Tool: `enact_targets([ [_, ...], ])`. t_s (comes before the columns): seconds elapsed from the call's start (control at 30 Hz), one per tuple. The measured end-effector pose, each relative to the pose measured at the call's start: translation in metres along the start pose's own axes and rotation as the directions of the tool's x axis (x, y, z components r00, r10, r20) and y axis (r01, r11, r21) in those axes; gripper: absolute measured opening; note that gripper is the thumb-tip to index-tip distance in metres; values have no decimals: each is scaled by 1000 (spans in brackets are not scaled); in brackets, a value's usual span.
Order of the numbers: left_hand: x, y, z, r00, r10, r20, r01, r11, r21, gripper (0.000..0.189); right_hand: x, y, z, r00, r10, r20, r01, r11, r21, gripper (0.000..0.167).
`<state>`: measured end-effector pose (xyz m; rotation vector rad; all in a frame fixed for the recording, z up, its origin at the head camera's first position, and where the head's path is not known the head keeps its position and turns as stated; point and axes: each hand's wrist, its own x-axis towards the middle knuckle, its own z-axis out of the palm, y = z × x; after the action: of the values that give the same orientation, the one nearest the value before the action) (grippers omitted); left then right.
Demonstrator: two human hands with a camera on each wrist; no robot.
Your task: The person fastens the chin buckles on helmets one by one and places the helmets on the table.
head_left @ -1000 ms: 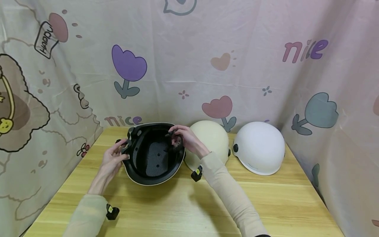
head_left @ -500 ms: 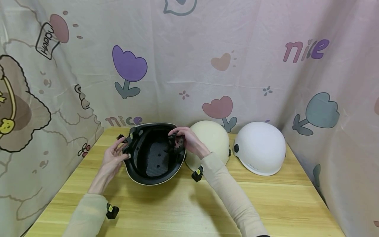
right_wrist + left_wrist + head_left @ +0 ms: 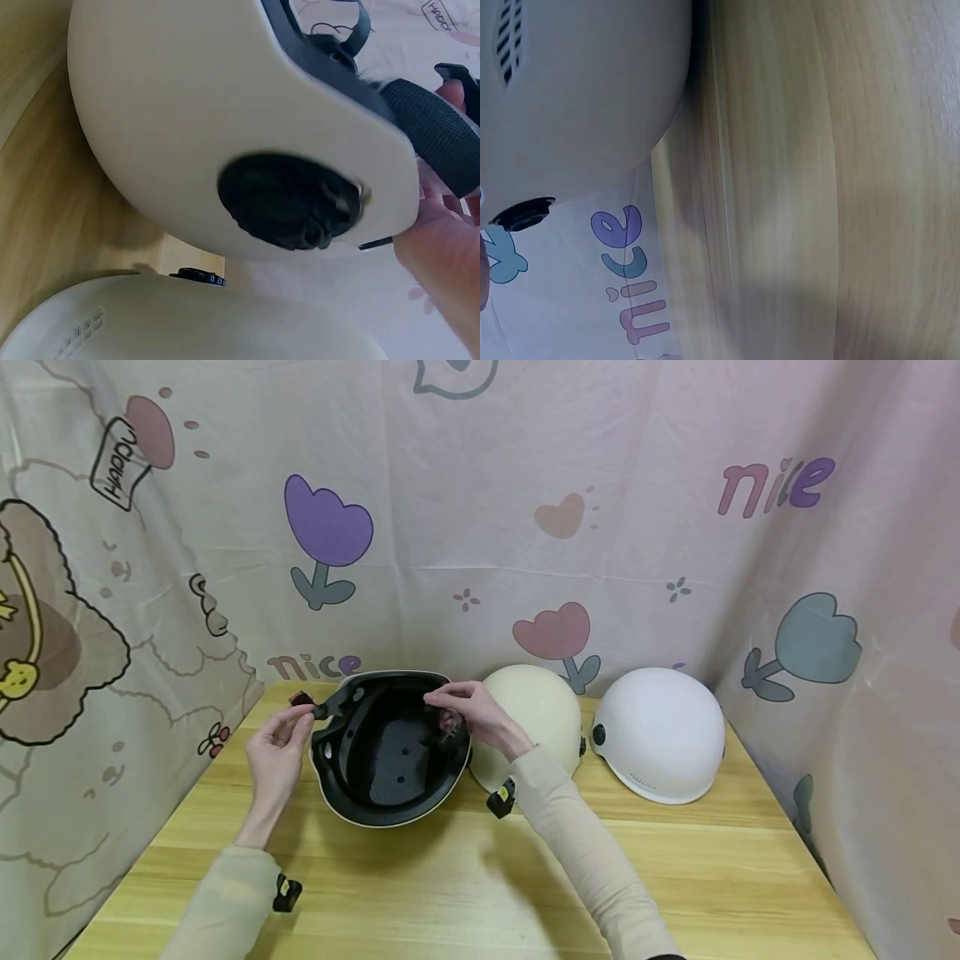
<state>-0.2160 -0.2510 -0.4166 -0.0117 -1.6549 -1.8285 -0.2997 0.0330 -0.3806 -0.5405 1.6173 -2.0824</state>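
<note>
One upturned helmet [image 3: 384, 762] on table [image 3: 420, 902], just left of cream helmet [image 3: 534, 706].
Pinched in left hand [image 3: 276, 752]: black strap [image 3: 322, 712], well left of cream helmet. Pinched in right hand [image 3: 483, 717], at cream helmet's left side: dark webbing [image 3: 431, 127]. Just right of cream helmet: white helmet [image 3: 662, 735].

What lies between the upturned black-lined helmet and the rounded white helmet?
A cream domed helmet, partly behind the right hand, in the head view.

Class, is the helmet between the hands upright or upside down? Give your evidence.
Upside down. In the head view, the helmet opens upward, showing its black inside.
</note>
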Motion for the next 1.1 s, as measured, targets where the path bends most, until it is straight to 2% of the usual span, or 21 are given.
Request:
enact_targets([
  [0.1, 0, 1, 1, 1000, 13, 13, -12, 997, -74, 8, 0, 0, -1, 1000, -3, 5, 3, 998, -56, 16],
  [0.2, 0, 2, 3, 1000, 3, 28, 0, 993, -117, 16, 0, 1, -2, 1000, 0, 19, 1, 998, -63, 7],
  [0.37, 1, 5, 5, 998, -31, 62, 39, 991, -127, 29, 1, 2, -3, 999, -9, 52, 12, 998, -66, 30],
  [0.5, 1, 6, 6, 990, -34, 137, 52, 990, -134, 32, 1, 4, -4, 997, -19, 76, 27, 993, -111, 32],
  [0.57, 0, 8, 7, 984, -33, 176, 52, 993, -104, 36, 1, 4, -3, 996, -20, 82, 30, 992, -121, 31],
  [0.7, -1, 12, 6, 970, -52, 238, 43, 998, 42, 43, 2, 4, -3, 997, -20, 77, 30, 992, -123, 30],
  [0.77, -1, 13, 5, 964, -61, 259, 33, 993, 111, 45, 2, 4, -4, 997, -18, 74, 27, 992, -125, 30],
  [0.87, -2, 13, 5, 955, -42, 292, -20, 978, 207, 42, 1, 4, -4, 997, -15, 71, 24, 992, -124, 31],
  [0.97, -3, 14, 7, 941, -13, 338, -75, 966, 246, 39, 1, 4, -4, 997, -10, 70, 18, 993, -114, 31],
  [1.1, -4, 14, 9, 911, 15, 412, -124, 963, 240, 37, 0, 4, -4, 996, -20, 82, 29, 994, -102, 31],
])
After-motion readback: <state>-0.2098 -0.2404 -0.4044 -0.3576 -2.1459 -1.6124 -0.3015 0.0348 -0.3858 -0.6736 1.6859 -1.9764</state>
